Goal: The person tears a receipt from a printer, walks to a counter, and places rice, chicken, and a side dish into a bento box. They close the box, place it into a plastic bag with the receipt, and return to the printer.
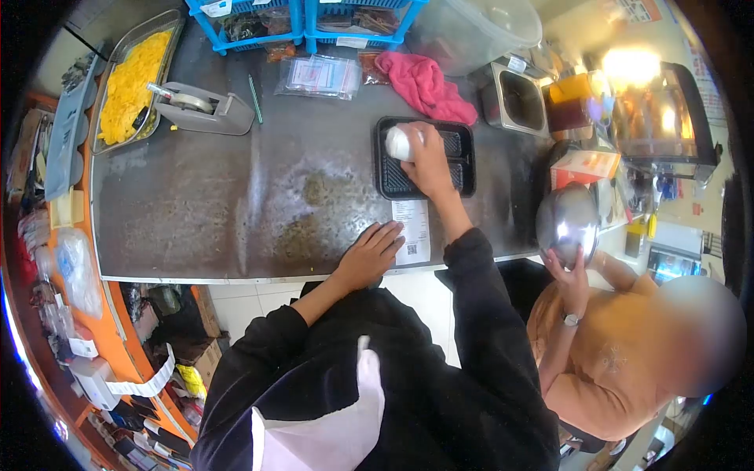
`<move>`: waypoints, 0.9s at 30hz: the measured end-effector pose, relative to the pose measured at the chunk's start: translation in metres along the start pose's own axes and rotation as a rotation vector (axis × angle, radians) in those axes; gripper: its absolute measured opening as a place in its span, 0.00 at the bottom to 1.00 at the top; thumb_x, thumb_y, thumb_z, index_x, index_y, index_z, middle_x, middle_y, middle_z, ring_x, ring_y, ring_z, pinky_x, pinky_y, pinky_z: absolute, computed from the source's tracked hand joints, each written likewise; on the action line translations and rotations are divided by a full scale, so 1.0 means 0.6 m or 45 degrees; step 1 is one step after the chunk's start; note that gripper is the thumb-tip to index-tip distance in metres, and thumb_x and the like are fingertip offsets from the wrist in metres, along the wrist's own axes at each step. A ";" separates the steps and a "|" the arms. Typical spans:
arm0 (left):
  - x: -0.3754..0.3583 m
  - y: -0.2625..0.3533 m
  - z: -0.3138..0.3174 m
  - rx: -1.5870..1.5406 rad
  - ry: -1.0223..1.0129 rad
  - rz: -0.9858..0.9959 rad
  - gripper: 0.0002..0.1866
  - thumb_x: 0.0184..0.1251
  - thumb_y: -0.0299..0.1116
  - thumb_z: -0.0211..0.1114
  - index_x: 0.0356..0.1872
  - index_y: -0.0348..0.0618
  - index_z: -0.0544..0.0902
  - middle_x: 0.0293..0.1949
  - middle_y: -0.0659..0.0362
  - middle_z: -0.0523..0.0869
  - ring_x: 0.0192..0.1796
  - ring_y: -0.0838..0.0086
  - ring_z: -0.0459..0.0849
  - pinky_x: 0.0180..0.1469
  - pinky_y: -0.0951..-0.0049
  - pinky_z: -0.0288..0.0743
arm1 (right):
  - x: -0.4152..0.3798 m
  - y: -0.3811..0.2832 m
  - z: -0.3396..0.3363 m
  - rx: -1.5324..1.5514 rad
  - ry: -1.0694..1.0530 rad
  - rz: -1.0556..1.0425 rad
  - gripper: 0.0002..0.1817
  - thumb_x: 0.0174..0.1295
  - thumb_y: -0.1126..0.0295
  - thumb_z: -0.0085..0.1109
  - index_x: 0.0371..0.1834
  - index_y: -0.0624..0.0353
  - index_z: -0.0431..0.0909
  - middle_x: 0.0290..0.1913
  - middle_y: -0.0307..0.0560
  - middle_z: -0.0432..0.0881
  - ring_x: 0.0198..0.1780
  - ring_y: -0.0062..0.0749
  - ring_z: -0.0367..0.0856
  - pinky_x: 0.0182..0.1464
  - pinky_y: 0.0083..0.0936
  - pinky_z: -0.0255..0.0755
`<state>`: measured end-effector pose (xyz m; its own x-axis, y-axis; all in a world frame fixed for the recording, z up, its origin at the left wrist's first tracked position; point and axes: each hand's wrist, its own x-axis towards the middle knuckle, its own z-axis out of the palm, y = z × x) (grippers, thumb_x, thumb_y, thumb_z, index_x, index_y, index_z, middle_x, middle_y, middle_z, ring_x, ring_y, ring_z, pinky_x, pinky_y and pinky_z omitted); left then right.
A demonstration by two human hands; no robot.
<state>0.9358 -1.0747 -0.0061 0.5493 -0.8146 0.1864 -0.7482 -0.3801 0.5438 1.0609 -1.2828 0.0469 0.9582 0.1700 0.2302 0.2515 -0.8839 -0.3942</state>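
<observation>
Head view: the right hand (428,161) is closed around a small white container (398,144), tipped over the black compartment tray (465,169) on the metal counter (196,212) — apparently shaking something in (contents unclear). The left hand (369,255) lies flat, fingers spread, holding nothing, its fingertips at the printed slip's (414,231) edge. Next likely calls for righting the container steadily. A co-worker's hand (572,275) lifts a steel bowl (567,222) nearby.

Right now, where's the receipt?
Head view: the receipt lies flat on the counter near its front edge, just below the black tray, with the left hand touching its left side.
</observation>
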 end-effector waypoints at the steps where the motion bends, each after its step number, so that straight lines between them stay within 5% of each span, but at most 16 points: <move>1: 0.000 0.000 -0.001 0.016 -0.001 0.001 0.24 0.67 0.36 0.61 0.62 0.39 0.76 0.71 0.52 0.67 0.75 0.62 0.61 0.76 0.55 0.52 | -0.004 0.002 0.005 0.016 0.059 0.005 0.42 0.41 0.83 0.69 0.66 0.55 0.66 0.60 0.54 0.70 0.63 0.57 0.68 0.64 0.46 0.64; 11: -0.001 -0.001 0.004 0.047 0.099 0.052 0.22 0.64 0.36 0.60 0.58 0.37 0.78 0.69 0.50 0.71 0.73 0.61 0.65 0.75 0.56 0.54 | 0.000 0.004 0.004 -0.033 -0.005 0.050 0.40 0.46 0.82 0.68 0.67 0.57 0.64 0.61 0.58 0.69 0.65 0.55 0.67 0.66 0.44 0.63; 14: -0.002 0.000 0.003 0.035 0.092 0.062 0.22 0.65 0.36 0.60 0.59 0.37 0.78 0.69 0.49 0.71 0.74 0.61 0.64 0.75 0.56 0.54 | 0.002 0.020 0.011 0.486 0.247 0.094 0.39 0.49 0.79 0.70 0.66 0.59 0.63 0.60 0.58 0.69 0.64 0.53 0.68 0.67 0.40 0.62; 18: -0.001 0.001 -0.002 0.029 0.076 0.067 0.23 0.66 0.37 0.60 0.59 0.37 0.77 0.69 0.49 0.71 0.74 0.60 0.64 0.75 0.55 0.53 | 0.015 0.020 -0.049 0.307 0.554 0.058 0.38 0.48 0.78 0.71 0.64 0.63 0.63 0.58 0.56 0.70 0.62 0.54 0.68 0.66 0.42 0.59; 22: -0.002 0.001 0.003 0.031 0.082 0.079 0.23 0.66 0.36 0.59 0.60 0.37 0.77 0.69 0.49 0.70 0.74 0.61 0.63 0.75 0.56 0.53 | -0.001 0.067 -0.079 -0.177 0.392 0.036 0.39 0.45 0.80 0.68 0.65 0.56 0.65 0.60 0.54 0.70 0.62 0.56 0.65 0.63 0.46 0.60; 27: -0.002 -0.001 0.003 0.052 0.094 0.078 0.23 0.66 0.37 0.59 0.60 0.38 0.77 0.69 0.50 0.70 0.74 0.61 0.63 0.75 0.55 0.53 | -0.025 0.123 -0.040 -0.241 0.112 0.106 0.41 0.44 0.85 0.64 0.66 0.52 0.64 0.62 0.55 0.68 0.61 0.62 0.64 0.66 0.49 0.61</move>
<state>0.9348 -1.0745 -0.0080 0.5268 -0.8029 0.2788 -0.7950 -0.3494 0.4959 1.0616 -1.3609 0.0354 0.9569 0.0621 0.2838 0.1343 -0.9608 -0.2427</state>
